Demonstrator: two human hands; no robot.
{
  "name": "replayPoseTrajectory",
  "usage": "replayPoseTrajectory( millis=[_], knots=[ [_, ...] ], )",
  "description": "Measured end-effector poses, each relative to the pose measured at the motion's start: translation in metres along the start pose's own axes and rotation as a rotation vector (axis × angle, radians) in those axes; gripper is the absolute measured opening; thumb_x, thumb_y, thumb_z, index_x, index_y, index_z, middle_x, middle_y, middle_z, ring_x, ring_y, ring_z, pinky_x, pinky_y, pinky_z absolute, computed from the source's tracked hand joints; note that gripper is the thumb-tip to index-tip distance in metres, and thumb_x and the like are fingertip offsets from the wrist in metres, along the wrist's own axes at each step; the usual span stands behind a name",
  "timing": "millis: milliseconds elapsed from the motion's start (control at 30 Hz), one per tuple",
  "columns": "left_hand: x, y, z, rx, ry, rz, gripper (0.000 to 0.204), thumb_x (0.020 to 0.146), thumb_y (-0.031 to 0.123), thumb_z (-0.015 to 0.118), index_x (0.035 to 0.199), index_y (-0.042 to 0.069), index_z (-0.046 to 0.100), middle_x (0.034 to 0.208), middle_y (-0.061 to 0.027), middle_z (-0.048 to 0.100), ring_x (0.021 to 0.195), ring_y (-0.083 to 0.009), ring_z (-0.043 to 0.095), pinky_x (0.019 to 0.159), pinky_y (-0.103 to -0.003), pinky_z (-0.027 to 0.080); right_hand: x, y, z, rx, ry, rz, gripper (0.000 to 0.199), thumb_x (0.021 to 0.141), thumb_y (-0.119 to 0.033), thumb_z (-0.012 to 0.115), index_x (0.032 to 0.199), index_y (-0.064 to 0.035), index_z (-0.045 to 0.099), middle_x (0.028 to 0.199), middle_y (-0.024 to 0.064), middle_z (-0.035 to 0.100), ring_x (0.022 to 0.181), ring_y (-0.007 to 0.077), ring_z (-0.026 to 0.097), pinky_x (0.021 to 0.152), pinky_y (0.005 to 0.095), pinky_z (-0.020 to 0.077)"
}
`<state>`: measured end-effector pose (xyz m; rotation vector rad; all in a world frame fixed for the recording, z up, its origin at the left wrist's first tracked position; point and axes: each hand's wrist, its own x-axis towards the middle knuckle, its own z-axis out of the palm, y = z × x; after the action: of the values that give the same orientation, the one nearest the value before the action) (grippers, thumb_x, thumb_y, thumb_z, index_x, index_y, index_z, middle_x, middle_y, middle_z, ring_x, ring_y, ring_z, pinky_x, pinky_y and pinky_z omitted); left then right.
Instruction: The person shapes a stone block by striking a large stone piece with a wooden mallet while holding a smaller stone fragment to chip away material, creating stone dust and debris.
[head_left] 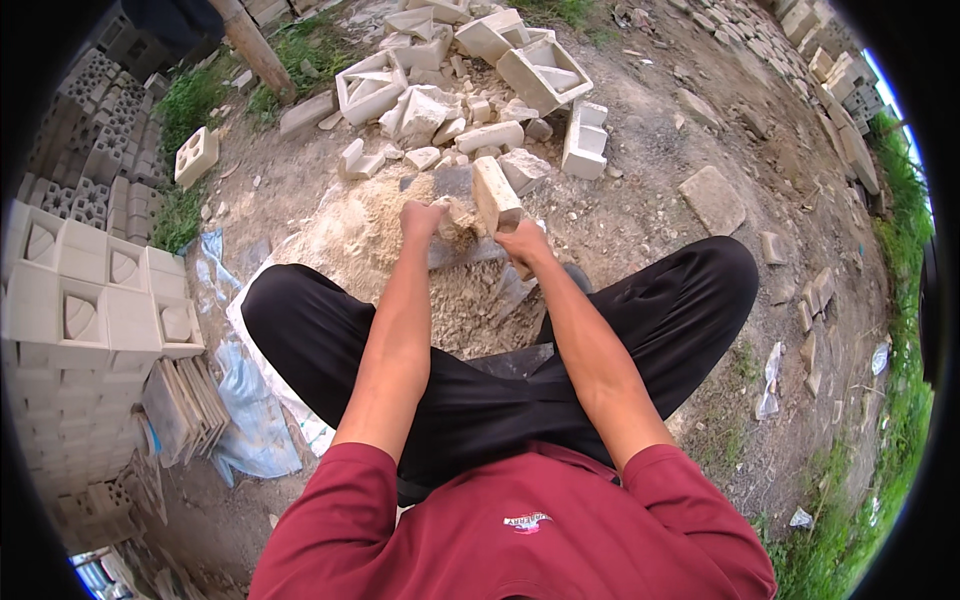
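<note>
My right hand (524,245) is wrapped round the handle of a wooden mallet (494,194), whose thick, pale, block-shaped head is raised just beyond the fingers. To its left, my left hand (422,218) is closed at a tan lump of broken block (456,222), apparently gripping it; the fingertips are hidden. Under the lump lies a dark grey slab (460,252). Sandy crushed rubble (350,225) heaps up around the slab, and coarser crumbs (470,310) lie between my legs.
Broken cream blocks (425,115) pile up ahead, with a hollow block (545,75) among them. Stacked decorative blocks (85,270) stand at left, near leaning flat tiles (185,405) and a blue plastic sheet (250,415). A wooden post (252,48) rises at upper left. A flat slab (712,199) lies at right.
</note>
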<state>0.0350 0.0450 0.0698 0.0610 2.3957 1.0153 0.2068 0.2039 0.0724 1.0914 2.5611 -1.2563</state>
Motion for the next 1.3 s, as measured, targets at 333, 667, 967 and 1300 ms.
replayPoseTrajectory(
  millis=[333,667,967,1300],
  knots=[
    [-0.011,0.028,0.003,0.223,0.101,0.031,0.042,0.068,0.026,0.077,0.09,-0.008,0.069,0.09,-0.0258,0.07,0.084,-0.035,0.071,0.076,-0.041,0.056,-0.02,-0.041,0.022,0.388,0.353,-0.174,0.045,0.071,-0.032,0.07,0.097,0.005,0.066,0.09,0.0268,0.068,0.089,0.0393,0.067,0.078,0.0426,0.0529],
    [-0.018,0.024,0.025,0.382,0.089,0.195,0.038,0.067,0.024,0.07,0.086,-0.009,0.069,0.086,-0.026,0.07,0.074,-0.0325,0.072,0.07,-0.04,0.057,0.002,-0.033,0.012,0.417,0.143,-0.07,0.041,0.072,-0.028,0.069,0.089,0.009,0.065,0.073,0.0222,0.067,0.065,0.0324,0.069,0.061,0.0413,0.0535],
    [0.007,0.024,0.027,0.274,-0.05,0.065,0.036,0.067,0.024,0.07,0.082,-0.008,0.07,0.081,-0.0262,0.069,0.079,-0.0345,0.071,0.073,-0.04,0.056,-0.016,-0.032,0.023,0.409,0.327,-0.197,0.047,0.072,-0.025,0.07,0.106,0.0052,0.058,0.099,0.0291,0.065,0.098,0.0433,0.063,0.082,0.0453,0.0514],
    [0.002,0.022,0.02,0.291,-0.003,0.07,0.04,0.064,0.022,0.071,0.088,-0.01,0.069,0.089,-0.0295,0.068,0.082,-0.0381,0.07,0.075,-0.042,0.056,-0.006,-0.05,0.019,0.49,0.165,-0.106,0.054,0.07,-0.028,0.072,0.108,0.0082,0.058,0.097,0.0271,0.066,0.097,0.0401,0.065,0.084,0.0423,0.052]
  ],
)
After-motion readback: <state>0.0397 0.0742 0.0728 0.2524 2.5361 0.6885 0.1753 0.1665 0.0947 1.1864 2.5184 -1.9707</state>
